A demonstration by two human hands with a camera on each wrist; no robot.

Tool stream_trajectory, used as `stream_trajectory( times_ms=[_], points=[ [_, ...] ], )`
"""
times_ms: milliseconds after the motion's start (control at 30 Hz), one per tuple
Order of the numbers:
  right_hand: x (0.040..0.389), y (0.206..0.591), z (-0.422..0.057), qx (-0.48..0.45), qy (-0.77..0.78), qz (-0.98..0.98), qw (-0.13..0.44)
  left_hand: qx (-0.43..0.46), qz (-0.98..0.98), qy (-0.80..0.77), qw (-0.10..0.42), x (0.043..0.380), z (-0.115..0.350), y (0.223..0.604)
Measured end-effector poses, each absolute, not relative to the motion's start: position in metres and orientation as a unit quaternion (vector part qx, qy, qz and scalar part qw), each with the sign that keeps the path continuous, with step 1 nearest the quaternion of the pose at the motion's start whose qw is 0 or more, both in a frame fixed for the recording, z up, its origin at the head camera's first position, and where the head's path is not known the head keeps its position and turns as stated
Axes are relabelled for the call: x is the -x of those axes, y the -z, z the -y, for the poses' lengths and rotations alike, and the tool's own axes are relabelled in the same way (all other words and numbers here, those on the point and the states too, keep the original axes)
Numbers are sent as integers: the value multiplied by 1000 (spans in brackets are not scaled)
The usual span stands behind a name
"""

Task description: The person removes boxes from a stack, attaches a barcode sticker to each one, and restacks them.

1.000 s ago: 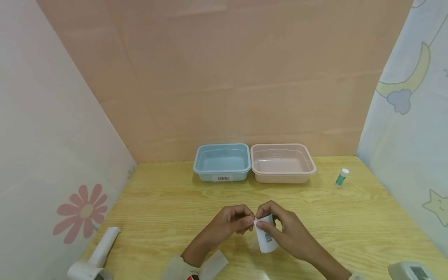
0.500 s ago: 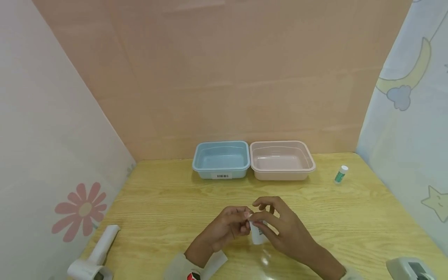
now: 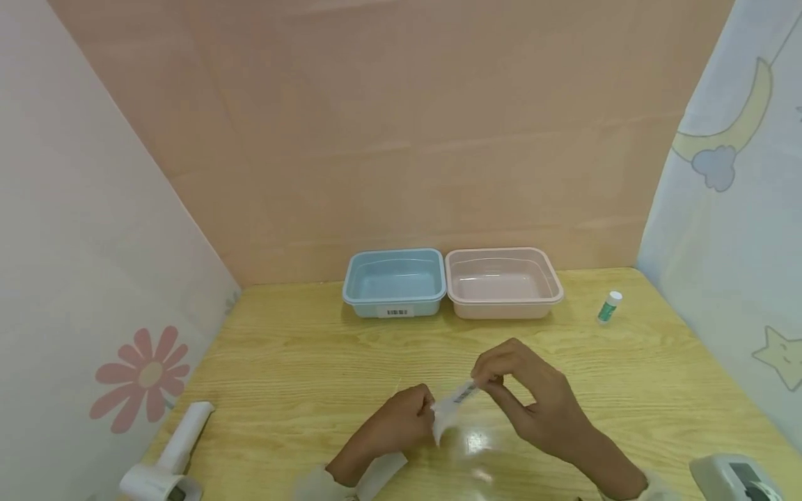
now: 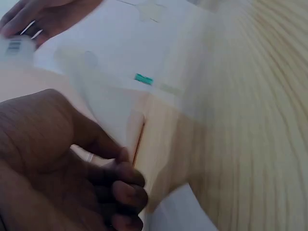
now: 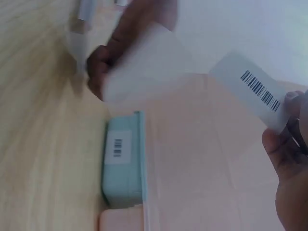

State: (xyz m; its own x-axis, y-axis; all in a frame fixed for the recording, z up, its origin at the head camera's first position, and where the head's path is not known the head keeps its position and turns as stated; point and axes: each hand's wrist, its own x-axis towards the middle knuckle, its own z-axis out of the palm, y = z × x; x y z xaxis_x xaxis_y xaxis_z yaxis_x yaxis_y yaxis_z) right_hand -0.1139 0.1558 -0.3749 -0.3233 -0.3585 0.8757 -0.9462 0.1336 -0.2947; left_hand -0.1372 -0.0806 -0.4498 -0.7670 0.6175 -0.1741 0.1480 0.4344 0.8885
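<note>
Barcode label (image 5: 248, 86) held above the table (image 3: 282, 334), nearer the person than the blue basin (image 3: 370, 309) and pink basin (image 3: 501, 309). The right hand (image 3: 541, 403) pinches one short end between its fingers; from there the long axis slants down and leftward in the head view, the far end pointing toward the left hand (image 3: 401, 421), whose curled fingers grip a motion-blurred white paper (image 5: 142, 72).

Curled left hand (image 3: 402, 419) near right hand (image 3: 549, 403)
</note>
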Motion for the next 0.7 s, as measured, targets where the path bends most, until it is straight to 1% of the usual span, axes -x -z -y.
stream_trajectory(
  times_ms=[133, 200, 300, 367, 467, 533, 600, 700],
  points=[
    [123, 368, -173, -469, -531, 642, 294, -315, -879, -316, 168, 131, 78, 452],
    [128, 368, -183, -460, -571, 624, 271, -324, -900, -256, 140, 130, 76, 451],
    [135, 372, -196, -421, -610, 629, 237, -304, -921, -222, 104, 134, 73, 444],
    [138, 377, -202, -375, -622, 654, 212, -293, -918, -259, 67, 141, 69, 436],
    [142, 386, -205, -293, -623, 703, 179, -298, -879, -372, 1, 153, 59, 425],
    [146, 393, -205, -254, -619, 726, 162, -304, -840, -448, -43, 159, 50, 420],
    [149, 398, -204, -233, -615, 739, 149, -299, -812, -495, -85, 163, 41, 418],
    [153, 406, -204, -225, -612, 745, 142, -279, -795, -520, -139, 168, 30, 420]
  ],
)
